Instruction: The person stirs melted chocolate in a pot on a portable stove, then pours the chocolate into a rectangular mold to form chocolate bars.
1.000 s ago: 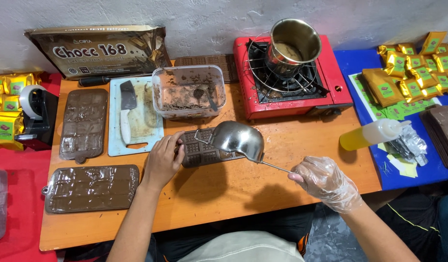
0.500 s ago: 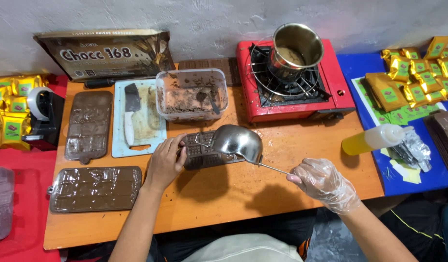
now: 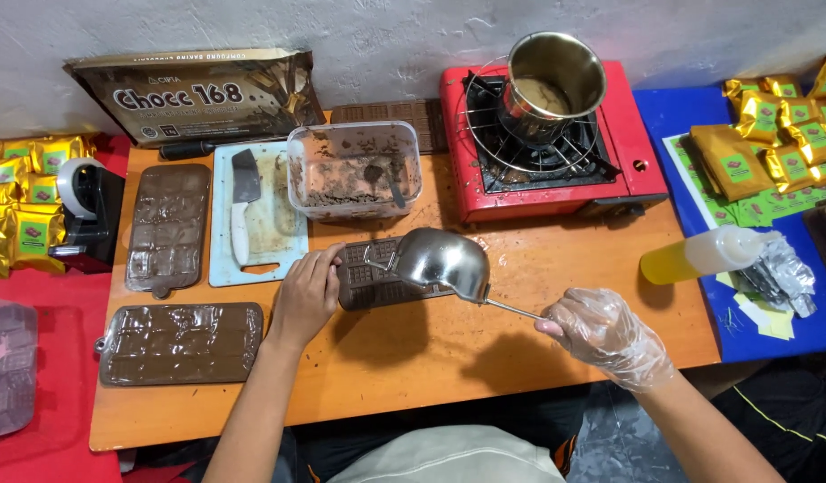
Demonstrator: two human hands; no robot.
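My left hand point(image 3: 307, 292) rests on the left end of a brown chocolate mould point(image 3: 370, 284) lying on the wooden table point(image 3: 449, 358). My right hand point(image 3: 608, 335), in a clear plastic glove, grips the thin handle of a small steel pot point(image 3: 440, 261). The pot is tipped over the mould's right half, its mouth turned down and away from me. What leaves the pot is hidden by its own body.
Two filled brown moulds point(image 3: 170, 227) point(image 3: 178, 343) lie at the left, beside a cutting board with a knife point(image 3: 245, 207). A plastic tub point(image 3: 354, 170), a red gas stove point(image 3: 547, 156) with a steel pot point(image 3: 554, 82), a yellow squeeze bottle point(image 3: 699, 255) and gold-wrapped packets point(image 3: 771, 134) stand around.
The steel pot has tilted a little further over the mould. Both hands stay in nearly the same places.
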